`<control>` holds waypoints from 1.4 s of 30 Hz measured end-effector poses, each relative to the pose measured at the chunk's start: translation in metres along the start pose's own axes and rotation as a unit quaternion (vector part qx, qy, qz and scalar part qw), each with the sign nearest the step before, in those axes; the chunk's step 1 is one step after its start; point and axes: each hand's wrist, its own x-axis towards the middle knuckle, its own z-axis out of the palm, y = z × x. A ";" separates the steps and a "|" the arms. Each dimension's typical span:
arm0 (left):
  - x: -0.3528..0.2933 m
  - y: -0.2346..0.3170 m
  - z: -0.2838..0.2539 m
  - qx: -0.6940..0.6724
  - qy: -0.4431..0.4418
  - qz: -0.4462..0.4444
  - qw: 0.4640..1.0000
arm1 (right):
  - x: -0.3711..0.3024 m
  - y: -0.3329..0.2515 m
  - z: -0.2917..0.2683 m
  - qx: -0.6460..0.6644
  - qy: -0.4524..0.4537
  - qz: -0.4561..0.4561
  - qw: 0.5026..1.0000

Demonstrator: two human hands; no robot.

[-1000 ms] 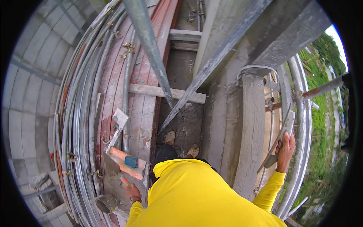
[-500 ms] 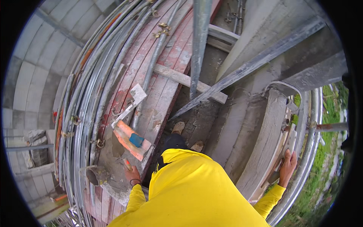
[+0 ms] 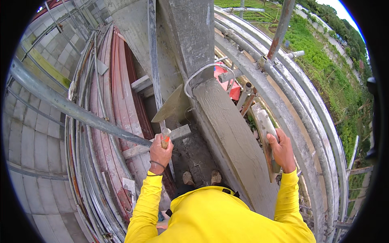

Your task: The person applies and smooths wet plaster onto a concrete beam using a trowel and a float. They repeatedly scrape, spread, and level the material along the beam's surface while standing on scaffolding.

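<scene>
Standing beside grey pipes (image 3: pixel 83 162) and red planks (image 3: pixel 121 97) at the left of the frame. Just left of center, wrapping the left hand (image 3: pixel 161 150) tightly around the handle of a trowel (image 3: pixel 169 106), having lifted away from the planks, so bringing both tools up beside the ledge (image 3: pixel 231 133). Pointing the trowel upward, showing a broad, dull, smeared blade. At center, facing the ledge, looking grey, damp and streaked. Right of center, closing the right hand (image 3: pixel 282 150) around a worn, pale float (image 3: pixel 262 121), hiding part of the grip, tilting along the ledge's right edge.

Metal pipes (image 3: pixel 84 162) beside reddish beams (image 3: pixel 120 97)
</scene>
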 end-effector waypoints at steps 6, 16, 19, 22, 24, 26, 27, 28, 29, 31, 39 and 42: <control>0.170 0.042 0.081 0.006 0.056 0.193 0.979 | -0.034 0.007 -0.020 0.045 0.017 0.020 0.999; 0.206 0.026 0.143 -0.001 0.037 0.126 0.991 | -0.075 -0.011 -0.026 0.027 0.127 0.123 0.984; 0.202 0.030 0.148 -0.071 0.049 0.107 0.991 | -0.089 -0.017 -0.021 0.020 0.158 0.148 0.976; 0.191 0.032 0.144 -0.125 0.049 0.125 0.983 | -0.097 -0.031 -0.018 -0.002 0.178 0.175 0.968; 0.178 0.024 0.138 -0.149 0.032 0.133 0.979 | -0.099 -0.043 -0.014 -0.010 0.196 0.202 0.960; 0.164 0.013 0.136 -0.170 -0.021 0.156 0.973 | -0.105 -0.051 -0.010 0.004 0.217 0.214 0.952; 0.158 0.008 0.134 -0.178 -0.046 0.167 0.969 | -0.108 -0.054 -0.007 0.013 0.227 0.218 0.949; 0.151 -0.002 0.138 -0.186 -0.063 0.176 0.965 | -0.110 -0.056 -0.005 0.017 0.230 0.231 0.945; 0.144 -0.014 0.146 -0.194 -0.079 0.185 0.960 | -0.113 -0.060 -0.005 0.022 0.233 0.242 0.942; 0.135 -0.019 0.146 -0.164 -0.107 0.215 0.957 | -0.115 -0.062 -0.003 0.031 0.239 0.259 0.935; 0.126 -0.013 0.138 -0.120 -0.169 0.298 0.932 | -0.115 -0.069 0.005 0.048 0.267 0.268 0.925; 0.127 -0.008 0.134 -0.097 -0.201 0.297 0.928 | -0.116 -0.063 0.004 0.043 0.263 0.263 0.927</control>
